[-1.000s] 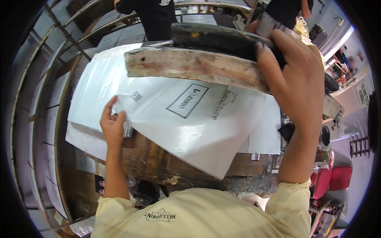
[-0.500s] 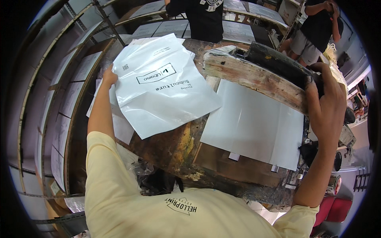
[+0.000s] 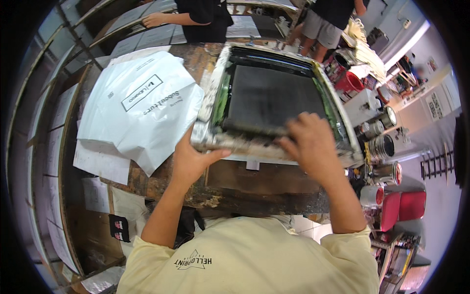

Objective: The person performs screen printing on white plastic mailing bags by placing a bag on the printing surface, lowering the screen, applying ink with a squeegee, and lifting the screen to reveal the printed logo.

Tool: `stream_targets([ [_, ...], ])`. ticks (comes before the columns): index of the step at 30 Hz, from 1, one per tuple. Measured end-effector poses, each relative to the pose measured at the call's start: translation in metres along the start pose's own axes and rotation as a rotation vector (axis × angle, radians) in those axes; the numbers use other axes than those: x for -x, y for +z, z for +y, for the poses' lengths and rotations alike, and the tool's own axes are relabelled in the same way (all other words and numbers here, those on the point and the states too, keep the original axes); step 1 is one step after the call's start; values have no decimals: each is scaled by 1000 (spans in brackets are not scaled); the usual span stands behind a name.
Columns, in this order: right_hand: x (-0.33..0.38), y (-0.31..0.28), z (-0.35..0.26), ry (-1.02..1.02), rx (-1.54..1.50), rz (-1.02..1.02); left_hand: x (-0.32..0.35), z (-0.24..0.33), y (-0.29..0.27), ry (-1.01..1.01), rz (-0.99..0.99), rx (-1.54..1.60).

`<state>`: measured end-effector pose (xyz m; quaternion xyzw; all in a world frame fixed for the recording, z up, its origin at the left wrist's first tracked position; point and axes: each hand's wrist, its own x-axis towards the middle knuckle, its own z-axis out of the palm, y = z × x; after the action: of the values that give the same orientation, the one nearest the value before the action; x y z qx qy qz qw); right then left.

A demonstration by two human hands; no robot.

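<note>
A screen printing frame (image 3: 350, 142) with pale, ink-stained wooden sides lies low over the workbench, its dark mesh (image 3: 274, 95) ringed by black and green smears. My left hand (image 3: 188, 159) grips its near left corner, thumb along the near side. Over the near rail is my right hand (image 3: 313, 144), fingers bent and smeared by motion; whether they hold anything is unclear. Left of the frame, a printed white plastic bag (image 3: 142, 103) lies on other white sheets. A strip of white sheet and a small pale tab (image 3: 252, 165) show below the near rail.
Shelving racks (image 3: 63, 127) with white sheets line the left. Across the workbench (image 3: 196, 54) stand two people in dark shirts. Cans (image 3: 381, 146), a red bucket (image 3: 349, 82) and a red chair (image 3: 412, 206) are on the right.
The tilted frame has come down over the white sheet. My left hand has let go of the printed bag and moved right to the frame's corner. My right hand has shifted to the near rail.
</note>
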<state>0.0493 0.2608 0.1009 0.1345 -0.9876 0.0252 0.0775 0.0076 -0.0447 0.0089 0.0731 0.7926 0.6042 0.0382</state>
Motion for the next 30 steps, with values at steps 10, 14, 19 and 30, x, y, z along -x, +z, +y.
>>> stream_targets([
  [10, 55, 136, -5, 16, -214, -6, 25, -104, 25, 168, 71, -589],
  [14, 5, 154, 26, -44, -165, 94, 27, -101, 22, 105, 59, -621],
  [19, -106, 184, 99, -33, -103, 172, 27, -101, 20, 121, 55, -610],
  [30, -258, 163, 210, -162, -91, 51, 39, -117, 32, 38, 178, -258],
])
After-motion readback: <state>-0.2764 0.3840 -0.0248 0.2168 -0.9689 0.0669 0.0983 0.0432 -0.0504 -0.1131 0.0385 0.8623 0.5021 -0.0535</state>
